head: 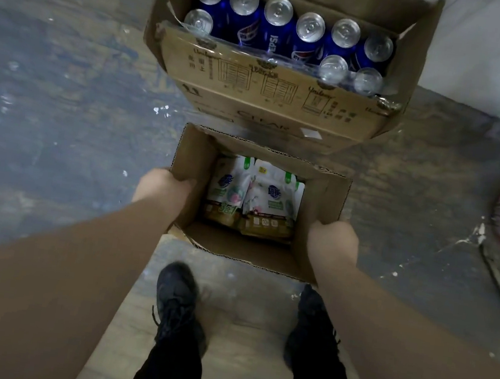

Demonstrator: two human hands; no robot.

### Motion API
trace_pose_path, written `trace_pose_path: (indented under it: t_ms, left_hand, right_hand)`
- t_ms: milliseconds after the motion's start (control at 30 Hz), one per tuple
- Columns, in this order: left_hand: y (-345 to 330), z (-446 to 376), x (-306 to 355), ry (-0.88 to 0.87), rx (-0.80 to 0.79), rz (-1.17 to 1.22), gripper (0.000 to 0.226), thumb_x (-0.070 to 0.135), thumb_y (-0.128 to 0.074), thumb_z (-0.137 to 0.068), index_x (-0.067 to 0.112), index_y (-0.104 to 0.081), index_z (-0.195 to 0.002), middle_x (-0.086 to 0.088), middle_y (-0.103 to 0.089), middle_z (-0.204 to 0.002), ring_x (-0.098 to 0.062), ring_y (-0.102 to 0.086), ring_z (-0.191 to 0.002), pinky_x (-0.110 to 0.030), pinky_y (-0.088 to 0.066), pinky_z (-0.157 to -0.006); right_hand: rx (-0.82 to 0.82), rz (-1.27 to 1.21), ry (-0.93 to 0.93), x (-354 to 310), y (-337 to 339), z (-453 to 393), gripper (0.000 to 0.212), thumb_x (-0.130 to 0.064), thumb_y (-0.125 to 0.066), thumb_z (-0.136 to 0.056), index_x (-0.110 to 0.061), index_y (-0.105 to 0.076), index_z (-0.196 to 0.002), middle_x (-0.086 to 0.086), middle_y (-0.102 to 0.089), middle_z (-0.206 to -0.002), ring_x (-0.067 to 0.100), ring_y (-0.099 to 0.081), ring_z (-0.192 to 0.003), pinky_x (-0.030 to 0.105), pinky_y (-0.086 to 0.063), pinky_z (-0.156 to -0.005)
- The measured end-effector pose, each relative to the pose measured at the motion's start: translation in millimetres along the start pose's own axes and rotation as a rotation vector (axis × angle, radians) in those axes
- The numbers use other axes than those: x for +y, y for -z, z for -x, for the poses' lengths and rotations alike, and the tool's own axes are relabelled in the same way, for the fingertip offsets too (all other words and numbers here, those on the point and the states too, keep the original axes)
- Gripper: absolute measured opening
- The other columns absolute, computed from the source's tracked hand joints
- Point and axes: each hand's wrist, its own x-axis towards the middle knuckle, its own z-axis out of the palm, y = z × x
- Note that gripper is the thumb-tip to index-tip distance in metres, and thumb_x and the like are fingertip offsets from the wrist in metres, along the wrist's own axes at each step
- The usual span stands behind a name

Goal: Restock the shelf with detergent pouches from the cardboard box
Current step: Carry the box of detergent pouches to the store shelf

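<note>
While both arms reach down, the left hand (162, 186) curls its grip over the left wall of the box (323, 198), and the right hand (332, 239) grips the right wall the same way. The pouches (252, 197) lie side by side at the bottom of the box, which sits on the floor (64, 103) just ahead of two black shoes (176, 301). Beyond it, touching or nearly so, a bigger carton (272, 97) holds blue cans (277, 22).

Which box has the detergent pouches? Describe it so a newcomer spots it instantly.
Find the big cardboard box of blue cans by the wall. Directly in front, nearest the person's shoes, sits the smaller open box, gripped by the left hand and right hand. It holds white-and-green pouches, not cans.
</note>
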Motion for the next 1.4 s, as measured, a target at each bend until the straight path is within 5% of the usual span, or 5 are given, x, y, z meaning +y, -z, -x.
trace_pose_path:
  t_ms: [200,467,900,1067,1400]
  left_hand:
    - [-2,14,3,-0.049,0.041,-0.083,0.023,0.031,-0.056,-0.092,0.012,-0.067,-0.099,-0.013,-0.066,-0.091,-0.036,-0.063,-0.09,-0.036,-0.051,-0.08]
    - [35,58,-5,-0.021,0.083,-0.031,0.011,0.027,-0.051,-0.095,0.019,-0.056,-0.092,-0.009,-0.061,-0.087,-0.032,-0.057,-0.08,-0.034,-0.047,-0.073]
    - [248,222,7,0.034,0.226,0.204,0.016,0.029,-0.053,-0.094,0.014,-0.056,-0.09,-0.012,-0.062,-0.091,-0.036,-0.064,-0.09,-0.042,-0.055,-0.085]
    - [325,294,-5,0.044,0.295,0.349,0.016,0.027,-0.053,-0.093,0.013,-0.058,-0.087,-0.011,-0.063,-0.086,-0.033,-0.06,-0.079,-0.037,-0.054,-0.078]
    - [383,454,-66,0.162,0.545,0.598,0.015,0.017,-0.051,-0.088,0.016,-0.057,-0.074,-0.007,-0.058,-0.07,-0.03,-0.055,-0.069,-0.03,-0.043,-0.066]
  right_hand:
    - [-0.013,0.071,0.013,-7,7,6,0.029,-0.015,-0.049,-0.095,-0.001,-0.059,-0.118,0.02,-0.064,-0.114,0.038,-0.063,-0.102,0.039,-0.051,-0.078]
    - [-0.046,0.088,0.086,-20,31,44,0.018,-0.011,-0.053,-0.09,-0.001,-0.063,-0.101,0.016,-0.064,-0.097,0.034,-0.062,-0.089,0.034,-0.044,-0.067]
    - [0.024,0.128,0.401,-124,170,270,0.026,-0.011,-0.055,-0.088,-0.007,-0.064,-0.112,0.015,-0.068,-0.108,0.035,-0.064,-0.098,0.032,-0.047,-0.067]
    - [0.068,0.162,0.555,-153,219,366,0.013,-0.011,-0.056,-0.088,-0.01,-0.052,-0.076,0.013,-0.061,-0.091,0.032,-0.055,-0.083,0.031,-0.043,-0.068]
    - [0.005,0.341,0.949,-165,275,509,0.034,-0.023,-0.055,-0.087,-0.006,-0.064,-0.115,0.017,-0.066,-0.118,0.037,-0.062,-0.109,0.032,-0.048,-0.077]
